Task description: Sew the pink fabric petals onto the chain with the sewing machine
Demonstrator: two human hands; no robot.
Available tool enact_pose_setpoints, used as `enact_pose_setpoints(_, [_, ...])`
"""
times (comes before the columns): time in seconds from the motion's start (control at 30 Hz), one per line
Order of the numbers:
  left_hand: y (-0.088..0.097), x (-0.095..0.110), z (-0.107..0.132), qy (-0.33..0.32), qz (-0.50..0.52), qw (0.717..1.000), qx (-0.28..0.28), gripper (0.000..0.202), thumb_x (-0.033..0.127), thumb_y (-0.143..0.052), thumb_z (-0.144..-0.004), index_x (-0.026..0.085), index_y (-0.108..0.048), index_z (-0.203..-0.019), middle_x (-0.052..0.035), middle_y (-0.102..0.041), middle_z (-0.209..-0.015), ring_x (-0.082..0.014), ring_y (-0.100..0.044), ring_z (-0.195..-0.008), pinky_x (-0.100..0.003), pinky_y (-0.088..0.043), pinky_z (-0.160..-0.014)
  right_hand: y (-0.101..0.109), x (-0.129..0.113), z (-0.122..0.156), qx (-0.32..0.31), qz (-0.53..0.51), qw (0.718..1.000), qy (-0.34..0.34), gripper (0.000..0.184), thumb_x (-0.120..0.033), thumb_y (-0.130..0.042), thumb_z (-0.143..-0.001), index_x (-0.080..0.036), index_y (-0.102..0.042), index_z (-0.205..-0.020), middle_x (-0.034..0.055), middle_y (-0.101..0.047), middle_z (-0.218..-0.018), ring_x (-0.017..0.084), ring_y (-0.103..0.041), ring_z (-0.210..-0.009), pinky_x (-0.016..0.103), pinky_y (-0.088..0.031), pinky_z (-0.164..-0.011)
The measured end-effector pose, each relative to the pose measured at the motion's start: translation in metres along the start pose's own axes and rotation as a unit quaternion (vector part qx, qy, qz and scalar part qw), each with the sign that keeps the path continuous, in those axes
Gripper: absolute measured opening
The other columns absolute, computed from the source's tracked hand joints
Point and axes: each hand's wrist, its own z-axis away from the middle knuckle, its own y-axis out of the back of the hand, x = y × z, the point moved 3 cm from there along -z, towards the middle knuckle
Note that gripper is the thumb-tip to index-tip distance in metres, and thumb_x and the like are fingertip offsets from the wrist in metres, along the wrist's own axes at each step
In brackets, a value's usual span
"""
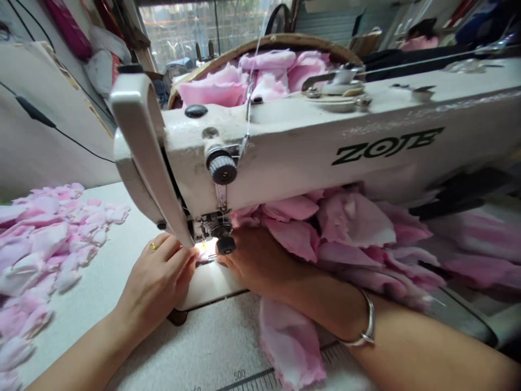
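A white sewing machine [293, 157] stands across the middle, its needle area lit by a small lamp. Under the presser foot lies a small piece of pink fabric [202, 254]. My left hand [163, 271], with a ring on one finger, pinches the left edge of that piece. To the right of the needle, my right hand [252, 258] is bent low on the machine bed, fingertips at the fabric and partly hidden behind a black knob [225, 245]. Pink and white fabric petals [354, 222] are heaped behind my right wrist, and one petal piece [288, 342] hangs below my forearm.
Many small pink fabric pieces [44, 244] are piled on the table at left. Behind the machine sits a round basket [342, 49] full of pink fabric. A printed ruler scale [260, 380] runs along the front. Another person [421, 35] is partly visible far back right.
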Motion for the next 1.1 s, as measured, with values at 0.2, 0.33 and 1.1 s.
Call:
enact_pose_setpoints(0.2, [-0.001, 0.000, -0.001, -0.005, 0.001, 1.000, -0.022, 0.010, 0.017, -0.049, -0.091, 0.017, -0.057, -0.084, -0.0046, -0.058, -0.078, -0.0194, -0.053, -0.078, -0.033, -0.045, -0.069, 0.000, 0.000, 0.000, 0.010, 0.006, 1.000, -0.006, 0.012, -0.016, -0.053, -0.085, -0.019, -0.060, -0.074, 0.0022, -0.065, -0.077, 0.017, -0.053, -0.066, 0.032, -0.027, -0.055])
enact_pose_setpoints(0.33, [0.002, 0.004, -0.002, -0.026, 0.000, 0.999, -0.032, 0.015, 0.017, -0.047, -0.092, 0.017, -0.057, -0.081, -0.0025, -0.056, -0.073, -0.0185, -0.050, -0.076, -0.035, -0.045, -0.076, 0.005, -0.008, 0.003, -0.029, -0.015, 0.999, 0.007, 0.010, -0.021, -0.057, -0.086, -0.019, -0.060, -0.076, 0.0001, -0.063, -0.072, 0.014, -0.050, -0.059, 0.031, -0.021, -0.049])
enact_pose_setpoints(1.1, [0.001, 0.011, 0.009, -0.022, 0.004, 0.993, -0.114, 0.023, 0.018, -0.042, -0.094, 0.019, -0.056, -0.113, -0.0019, -0.061, -0.101, -0.0203, -0.053, -0.092, -0.048, -0.028, -0.106, 0.011, 0.005, 0.003, 0.009, -0.074, 0.996, -0.051, 0.009, -0.015, -0.061, -0.083, -0.016, -0.064, -0.075, 0.0030, -0.068, -0.081, 0.017, -0.060, -0.082, 0.028, -0.039, -0.077])
